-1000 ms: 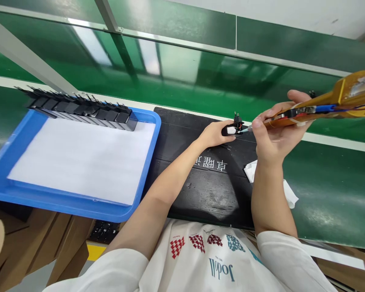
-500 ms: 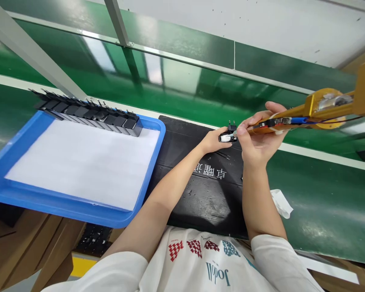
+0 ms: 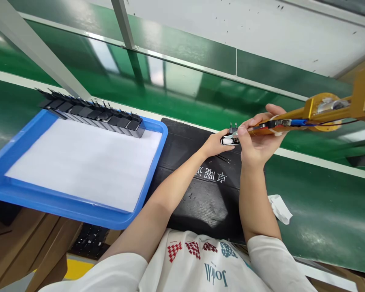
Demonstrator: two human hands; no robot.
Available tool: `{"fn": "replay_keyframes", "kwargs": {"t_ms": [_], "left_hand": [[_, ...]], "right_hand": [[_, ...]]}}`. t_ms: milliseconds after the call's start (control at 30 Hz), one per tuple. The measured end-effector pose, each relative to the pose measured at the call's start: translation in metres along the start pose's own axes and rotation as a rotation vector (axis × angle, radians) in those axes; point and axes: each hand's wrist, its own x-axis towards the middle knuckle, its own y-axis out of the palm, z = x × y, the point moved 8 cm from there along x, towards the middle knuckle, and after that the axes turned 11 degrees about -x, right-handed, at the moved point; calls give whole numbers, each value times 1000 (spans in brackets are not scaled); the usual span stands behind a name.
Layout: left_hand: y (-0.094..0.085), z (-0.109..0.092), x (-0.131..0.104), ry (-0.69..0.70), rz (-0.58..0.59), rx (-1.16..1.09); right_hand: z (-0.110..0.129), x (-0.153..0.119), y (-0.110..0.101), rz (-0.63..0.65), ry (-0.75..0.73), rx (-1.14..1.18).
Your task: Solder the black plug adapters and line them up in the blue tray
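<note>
My left hand (image 3: 215,144) is closed around an open black power adapter (image 3: 230,141), its fingers at the left side and edges. Two plug pins point up at the far side, and white and metallic parts show inside the case. My right hand (image 3: 258,140) grips a long gold-coloured tool (image 3: 280,121) with a blue part and a dark cable. The tool's narrow pale tip reaches to the open adapter; my fingers partly hide the spot, so I cannot tell whether they touch. Both hands are above a black mat (image 3: 203,194) with white characters.
On the left, a blue tray (image 3: 162,150) lined with a white sheet (image 3: 88,158) holds a row of several black plug adapters (image 3: 94,113) along its far edge. Thin dark prongs (image 3: 223,158) lie beside my left hand. White crumpled paper (image 3: 280,209) lies right of my right forearm.
The view has shifted slightly. Both hands keep their grips on the adapter and the gold-coloured tool, with the tip still at the open case; its angle looks slightly different.
</note>
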Motion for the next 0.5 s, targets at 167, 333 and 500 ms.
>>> {"fn": "replay_keyframes", "kwargs": {"t_ms": [167, 333, 500], "left_hand": [[3, -2, 1, 47, -16, -60], [4, 1, 1, 35, -33, -87], [4, -5, -1, 12, -13, -66]], "right_hand": [[1, 1, 0, -21, 1, 30], [0, 0, -2, -49, 5, 69], [-6, -3, -3, -23, 56, -58]]}}
